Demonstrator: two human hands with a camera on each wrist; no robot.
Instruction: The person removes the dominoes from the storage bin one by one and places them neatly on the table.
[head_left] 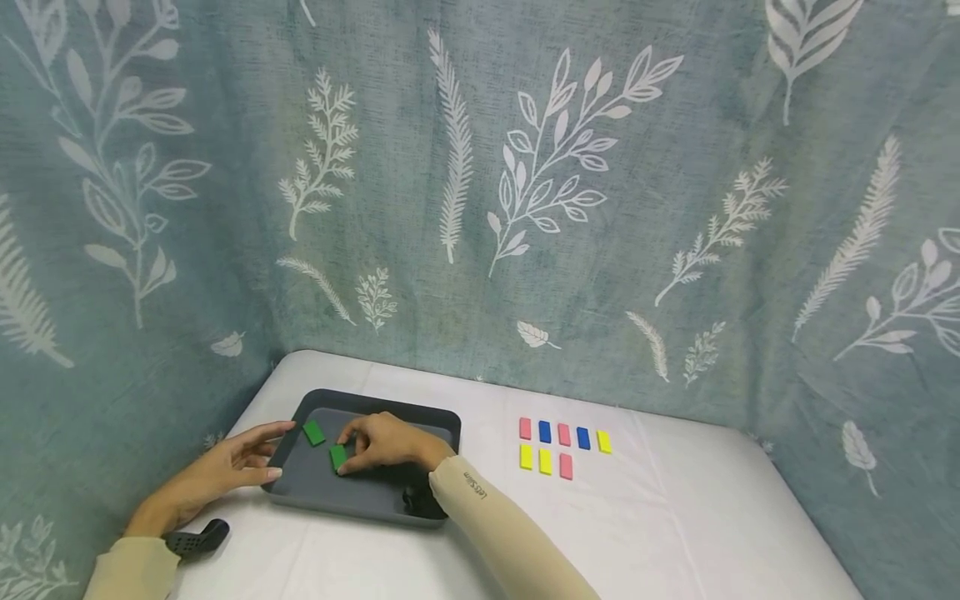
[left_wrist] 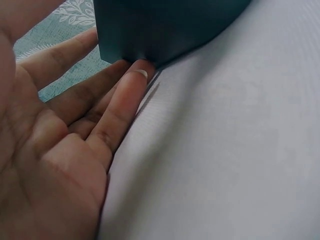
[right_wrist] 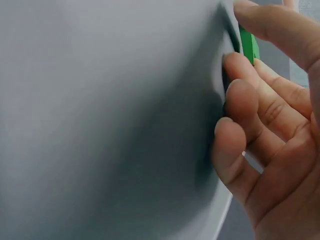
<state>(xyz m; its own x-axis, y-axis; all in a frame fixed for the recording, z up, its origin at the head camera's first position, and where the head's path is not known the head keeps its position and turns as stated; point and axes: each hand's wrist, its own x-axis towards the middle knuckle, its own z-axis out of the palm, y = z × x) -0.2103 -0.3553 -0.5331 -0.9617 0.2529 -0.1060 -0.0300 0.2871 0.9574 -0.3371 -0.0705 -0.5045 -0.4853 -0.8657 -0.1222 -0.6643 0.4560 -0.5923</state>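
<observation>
A dark grey tray [head_left: 360,503] stands on the white table, with two green blocks in its left part. My right hand [head_left: 390,440] reaches into the tray and pinches the nearer green block [head_left: 338,456] between thumb and fingers. In the right wrist view the block [right_wrist: 248,46] shows partly behind the fingertips of the right hand [right_wrist: 272,115]. The other green block [head_left: 313,432] lies at the tray's left side. My left hand [head_left: 217,472] rests its fairly straight fingers against the tray's left wall; in the left wrist view, fingers [left_wrist: 117,112] touch the outer wall [left_wrist: 165,30].
Right of the tray, two rows of small blocks lie on the white tablecloth [head_left: 637,533]: pink [head_left: 525,428], blue [head_left: 545,432] and yellow [head_left: 603,442] ones. Leaf-patterned teal curtains [head_left: 420,167] enclose the table behind and at the sides.
</observation>
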